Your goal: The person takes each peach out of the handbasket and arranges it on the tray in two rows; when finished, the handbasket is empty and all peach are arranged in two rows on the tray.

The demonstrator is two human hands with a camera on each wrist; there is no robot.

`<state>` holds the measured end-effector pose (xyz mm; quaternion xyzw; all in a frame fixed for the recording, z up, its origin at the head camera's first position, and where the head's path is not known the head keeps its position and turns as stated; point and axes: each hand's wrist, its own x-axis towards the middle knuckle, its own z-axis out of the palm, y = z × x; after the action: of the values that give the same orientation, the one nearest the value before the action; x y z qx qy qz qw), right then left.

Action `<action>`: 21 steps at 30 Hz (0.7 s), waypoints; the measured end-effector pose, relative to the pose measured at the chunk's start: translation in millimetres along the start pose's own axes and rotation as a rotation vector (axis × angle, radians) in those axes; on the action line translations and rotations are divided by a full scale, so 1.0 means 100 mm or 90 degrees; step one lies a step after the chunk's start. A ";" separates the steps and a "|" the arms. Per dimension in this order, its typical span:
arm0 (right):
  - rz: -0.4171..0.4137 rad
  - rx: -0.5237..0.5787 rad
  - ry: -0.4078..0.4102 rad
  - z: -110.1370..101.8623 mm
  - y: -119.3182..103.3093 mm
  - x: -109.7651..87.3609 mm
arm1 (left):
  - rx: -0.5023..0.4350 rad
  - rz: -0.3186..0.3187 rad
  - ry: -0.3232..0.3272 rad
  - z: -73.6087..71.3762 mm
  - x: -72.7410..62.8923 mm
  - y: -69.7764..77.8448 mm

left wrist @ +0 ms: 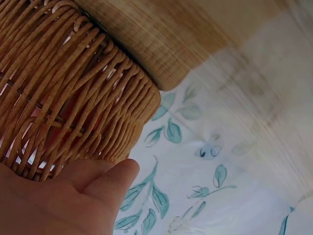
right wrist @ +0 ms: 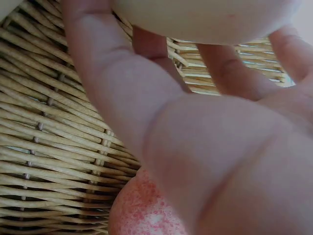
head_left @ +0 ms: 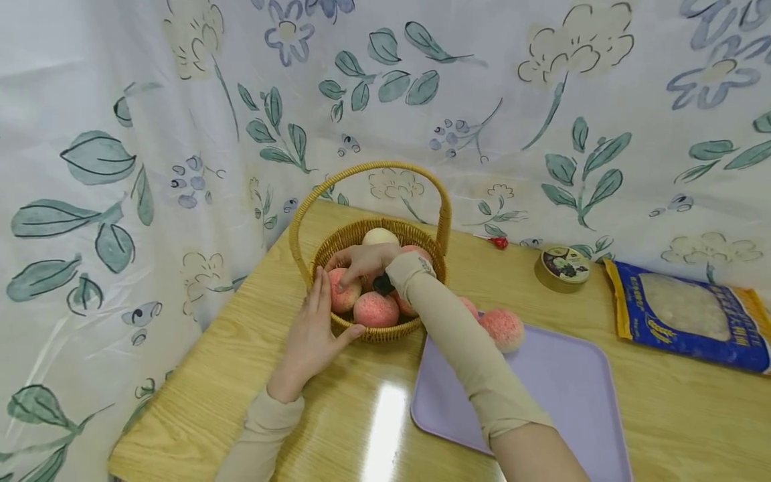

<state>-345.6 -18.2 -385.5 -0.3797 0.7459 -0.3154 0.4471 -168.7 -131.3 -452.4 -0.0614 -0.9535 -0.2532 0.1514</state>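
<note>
A round wicker basket (head_left: 376,335) with a tall arched handle holds several pink-and-cream peaches (head_left: 376,310). My right hand (head_left: 363,260) reaches inside and grips a peach (head_left: 345,292) at the basket's left side. Seen from the right wrist, its fingers curl about the pale part of that peach (right wrist: 205,19), while a speckled pink peach (right wrist: 146,208) lies lower down. My left hand (head_left: 311,341) rests against the near left of the basket, fingers straight and thumb spread along the rim. The left wrist view shows its fingers (left wrist: 110,186) touching the woven wall (left wrist: 73,98).
A lilac tray (head_left: 560,388) lies right of the basket, with a peach (head_left: 502,329) on its far left part, partly behind the right forearm. Further right are a round tin (head_left: 563,269) and a blue-and-yellow packet (head_left: 693,314). Behind hangs a floral curtain (head_left: 482,87); a small red flower (head_left: 498,242) lies near it.
</note>
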 end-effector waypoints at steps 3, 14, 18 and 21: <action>-0.015 0.028 0.021 -0.01 0.03 -0.08 | -0.004 0.003 -0.004 0.02 0.01 0.02; -0.077 0.189 0.117 -0.22 0.19 -0.56 | -0.010 -0.014 -0.032 0.04 0.03 0.06; -0.101 0.198 0.131 -0.28 0.24 -0.74 | -0.010 -0.017 -0.027 0.02 0.03 0.04; -0.114 0.192 0.160 -0.30 0.28 -0.89 | -0.007 -0.018 -0.022 0.00 0.04 0.02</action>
<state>-353.5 75.8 -358.2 -0.3308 0.7035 -0.5069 0.3724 -171.5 -129.2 -449.9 -0.0530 -0.9554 -0.2593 0.1311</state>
